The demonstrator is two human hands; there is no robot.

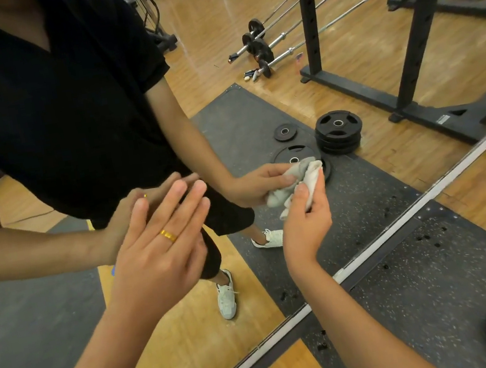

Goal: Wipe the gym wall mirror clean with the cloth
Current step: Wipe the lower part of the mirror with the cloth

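Cloth (302,185) bunched in my right hand (305,224), fingers curled round it, touching mirror (361,76) low down. Left hand (162,244) flat, fingers straight, empty, at glass. Wiping step, I judge; next: firm overlapping sweeps across glass.

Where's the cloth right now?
Head view, right of centre: the cloth is bunched in the right hand at the mirror, right of the left hand.

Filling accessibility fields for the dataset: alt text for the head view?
A person's right hand holds a bunched white cloth at a gym wall mirror, with the left hand open, fingers straight, beside it. Reflected: weight plates, barbells, a rack.
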